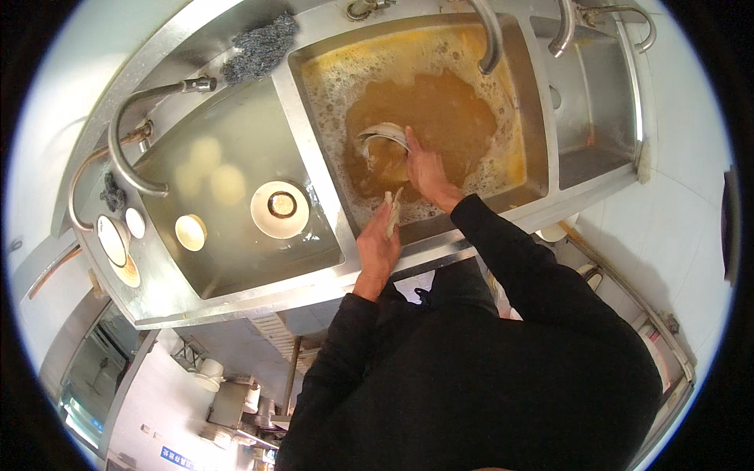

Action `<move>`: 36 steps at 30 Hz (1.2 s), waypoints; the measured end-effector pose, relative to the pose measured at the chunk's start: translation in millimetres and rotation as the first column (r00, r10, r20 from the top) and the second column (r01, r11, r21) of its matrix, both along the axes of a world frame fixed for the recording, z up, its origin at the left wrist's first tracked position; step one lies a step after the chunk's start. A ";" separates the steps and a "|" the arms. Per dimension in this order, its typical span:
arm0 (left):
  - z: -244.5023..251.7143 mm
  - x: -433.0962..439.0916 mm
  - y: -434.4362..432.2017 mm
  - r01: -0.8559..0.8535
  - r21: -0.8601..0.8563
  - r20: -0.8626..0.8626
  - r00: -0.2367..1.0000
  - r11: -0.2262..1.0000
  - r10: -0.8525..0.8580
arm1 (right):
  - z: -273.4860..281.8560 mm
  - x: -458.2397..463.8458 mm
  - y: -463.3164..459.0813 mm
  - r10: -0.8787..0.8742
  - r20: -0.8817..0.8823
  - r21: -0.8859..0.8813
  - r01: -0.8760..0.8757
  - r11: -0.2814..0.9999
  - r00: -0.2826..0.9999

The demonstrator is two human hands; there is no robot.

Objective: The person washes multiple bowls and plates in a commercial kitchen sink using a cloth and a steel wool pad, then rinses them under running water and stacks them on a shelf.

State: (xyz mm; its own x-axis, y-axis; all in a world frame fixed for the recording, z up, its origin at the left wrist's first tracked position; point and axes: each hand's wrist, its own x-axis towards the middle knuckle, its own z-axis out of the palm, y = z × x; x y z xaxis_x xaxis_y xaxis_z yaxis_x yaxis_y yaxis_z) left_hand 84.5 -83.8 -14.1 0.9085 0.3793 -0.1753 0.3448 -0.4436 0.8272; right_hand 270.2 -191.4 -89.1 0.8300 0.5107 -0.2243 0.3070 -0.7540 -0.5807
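Note:
Over the middle basin of a steel sink [318, 153], my right hand [432, 175] grips the rim of a white bowl [383, 130]. The bowl is tilted and partly sunk in brown, foamy water [433, 106], so its lower part is hidden. My left hand [379, 246] is at the basin's near edge, close to the divider. Pinched between its thumb and fingers is a wet, pale cloth [393, 216].
In the left basin's cloudy water are a large bowl [259, 213], a small bowl [189, 232] and blurred pale dishes [227, 184]. More bowls [112, 240] stand on the left ledge. Steel-wool scourers [262, 50] lie behind. Curved faucets [492, 38] overhang the basins; another basin [595, 112] is right.

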 end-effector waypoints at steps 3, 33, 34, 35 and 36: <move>8.2 22.3 4.2 -0.070 0.039 0.076 0.995 0.997 0.066 | 16.0 -4.1 -3.7 0.013 0.054 0.134 -0.020 0.991 0.998; 7.7 71.3 -10.5 0.539 0.310 0.150 0.786 0.783 -0.600 | 88.3 21.6 -66.1 -0.176 -0.854 0.048 0.410 0.911 0.490; 10.0 72.8 -10.5 0.545 0.185 0.051 0.826 0.818 -0.562 | 85.1 22.7 -67.1 -0.216 -0.868 0.054 0.518 0.854 0.447; 12.1 75.0 -12.7 0.475 0.097 -0.104 0.879 0.874 -0.466 | 82.3 22.3 -68.4 -0.301 -0.854 0.051 0.644 0.763 0.424; 13.9 75.3 -11.1 0.471 -0.017 -0.009 0.882 0.882 -0.471 | 81.8 24.0 -70.1 -0.335 -0.813 0.071 0.653 0.754 0.476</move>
